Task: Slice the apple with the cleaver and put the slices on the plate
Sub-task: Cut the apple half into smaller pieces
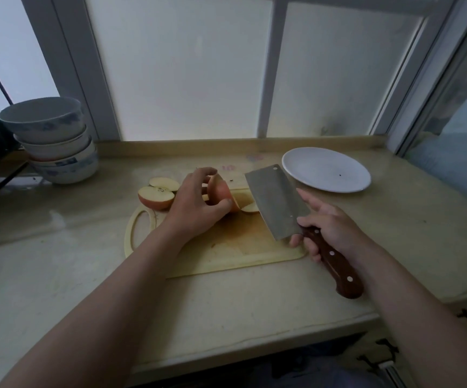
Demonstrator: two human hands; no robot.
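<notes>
Slicing is in hand: an apple piece (221, 193) is pinched on the board (226, 247) between the curled fingers and thumb of the left hand (195, 208). The cleaver (274, 203) is gripped by its handle in the right hand (331, 231), blade tilted just beside the piece, with one cut slice (250, 208) lying by it. A half (156, 198) and a smaller piece (165, 182) lie near the board's left corner, and the plate (296, 163) holds no slices yet. Next, the edge likely needs to be set square on the held piece and pressed down clear of the fingertips
</notes>
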